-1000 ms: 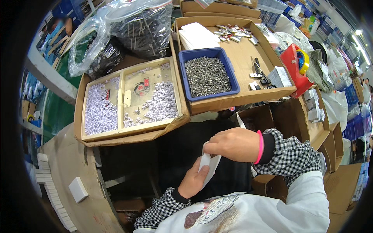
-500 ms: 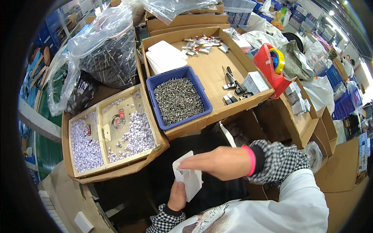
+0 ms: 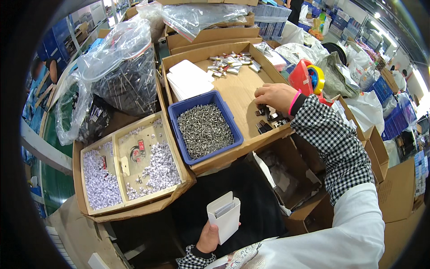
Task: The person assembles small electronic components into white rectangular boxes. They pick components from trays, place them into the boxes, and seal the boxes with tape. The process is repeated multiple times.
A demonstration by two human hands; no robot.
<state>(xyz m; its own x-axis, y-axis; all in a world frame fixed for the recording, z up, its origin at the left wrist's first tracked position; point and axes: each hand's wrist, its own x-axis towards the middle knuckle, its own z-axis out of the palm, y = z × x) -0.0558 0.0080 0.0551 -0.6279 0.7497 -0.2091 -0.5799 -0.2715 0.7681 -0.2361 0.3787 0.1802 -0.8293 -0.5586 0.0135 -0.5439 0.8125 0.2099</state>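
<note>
My left hand (image 3: 208, 238) is closed round a small white carton (image 3: 226, 222), held upright low in front of me. The carton's top flap stands up, and pale folded material shows in its opening. Over the right side of a shallow cardboard tray (image 3: 248, 134), my right hand (image 3: 274, 97) is curled with its fingertips pointing down. Small black-and-silver parts (image 3: 271, 117) lie right beneath it. What its fingers hold, if anything, is hidden.
A blue bin (image 3: 182, 150) of small metal pieces stands beside white flat cartons (image 3: 190, 80). Metal cylinders (image 3: 233, 63) lie at the tray's back. At left is a wooden tray (image 3: 117, 166) of small white pieces; at right, a red tape dispenser (image 3: 301, 77).
My right hand has left the white carton and moved up and right to the black parts in the tray. The carton has shifted slightly down and right, its flap now raised.
</note>
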